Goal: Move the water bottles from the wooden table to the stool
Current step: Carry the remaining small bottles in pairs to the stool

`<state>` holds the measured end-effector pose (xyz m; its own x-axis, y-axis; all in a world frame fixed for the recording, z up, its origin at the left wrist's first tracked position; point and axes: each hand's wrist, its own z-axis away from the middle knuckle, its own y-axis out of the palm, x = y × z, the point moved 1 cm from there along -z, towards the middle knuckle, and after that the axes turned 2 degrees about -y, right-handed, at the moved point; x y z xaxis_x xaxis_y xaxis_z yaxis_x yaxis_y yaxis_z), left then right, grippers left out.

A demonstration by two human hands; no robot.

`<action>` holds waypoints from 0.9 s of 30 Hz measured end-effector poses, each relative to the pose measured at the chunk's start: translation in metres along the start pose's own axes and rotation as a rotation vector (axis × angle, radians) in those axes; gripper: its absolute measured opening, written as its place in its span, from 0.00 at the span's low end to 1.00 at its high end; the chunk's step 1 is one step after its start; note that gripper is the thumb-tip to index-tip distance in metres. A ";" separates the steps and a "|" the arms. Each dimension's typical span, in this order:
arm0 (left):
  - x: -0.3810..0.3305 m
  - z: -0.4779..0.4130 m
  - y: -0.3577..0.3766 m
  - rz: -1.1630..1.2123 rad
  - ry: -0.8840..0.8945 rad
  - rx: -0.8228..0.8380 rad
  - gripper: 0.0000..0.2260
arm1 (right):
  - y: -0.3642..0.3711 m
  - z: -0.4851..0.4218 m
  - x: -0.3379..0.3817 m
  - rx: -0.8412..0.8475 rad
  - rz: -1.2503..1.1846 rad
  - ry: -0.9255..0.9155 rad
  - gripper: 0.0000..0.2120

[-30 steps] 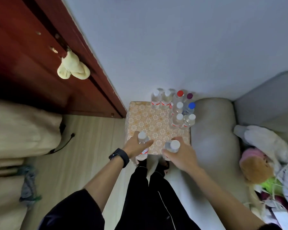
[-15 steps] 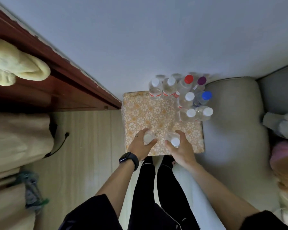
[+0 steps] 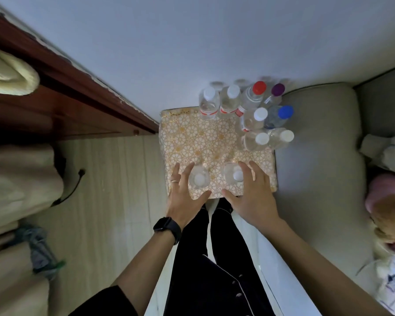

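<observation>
Half a second ago both hands were wrapped around a bottle each; now the fingers have spread and come off. The left hand (image 3: 184, 197) is splayed beside the left bottle (image 3: 199, 178), holding nothing, and the right hand (image 3: 251, 195) is spread the same way beside the right bottle (image 3: 234, 175), also empty. Both bottles stand upright on the stool (image 3: 192, 137), near its front edge, close to each other.

The middle and left part of the stool's patterned top is bare. Its far right corner is crowded by a cluster of bottles (image 3: 252, 119) with white, red, purple and blue caps, some reaching past the stool's back edge to the wall (image 3: 214, 37).

Left of the stool lies wooden floor (image 3: 114, 190) with a black cable (image 3: 73, 190). A grey cushion (image 3: 319, 160) presses against the stool's right side. The person's dark trousers (image 3: 205, 270) stand just in front of the stool.
</observation>
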<state>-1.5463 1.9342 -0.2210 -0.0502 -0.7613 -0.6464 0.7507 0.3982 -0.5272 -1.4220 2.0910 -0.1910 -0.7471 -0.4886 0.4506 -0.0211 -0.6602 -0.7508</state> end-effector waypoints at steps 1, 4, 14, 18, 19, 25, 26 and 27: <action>0.000 0.001 0.001 -0.008 0.012 0.002 0.34 | -0.002 0.000 0.003 0.005 0.026 0.006 0.37; -0.002 -0.002 0.000 -0.037 0.036 -0.002 0.20 | -0.003 -0.004 0.007 -0.013 0.126 -0.021 0.26; -0.037 -0.059 -0.024 -0.202 0.143 0.084 0.15 | -0.038 -0.050 0.024 -0.026 0.219 -0.174 0.13; -0.060 -0.093 -0.034 -0.230 0.198 0.074 0.15 | -0.062 -0.073 0.041 -0.042 0.240 -0.166 0.15; -0.065 -0.101 -0.034 -0.235 0.200 0.074 0.15 | -0.066 -0.079 0.045 -0.045 0.253 -0.168 0.15; -0.089 -0.140 -0.024 -0.189 0.212 0.053 0.14 | -0.069 -0.127 0.054 -0.054 0.312 -0.144 0.15; -0.091 -0.143 -0.022 -0.182 0.217 0.036 0.14 | -0.069 -0.133 0.053 -0.045 0.317 -0.140 0.15; -0.091 -0.145 -0.020 -0.173 0.221 0.017 0.15 | -0.068 -0.138 0.052 -0.043 0.325 -0.136 0.15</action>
<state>-1.6525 2.0701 -0.2315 -0.3193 -0.6867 -0.6530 0.7296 0.2616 -0.6318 -1.5515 2.1895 -0.1831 -0.6242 -0.7426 0.2428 0.1732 -0.4345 -0.8839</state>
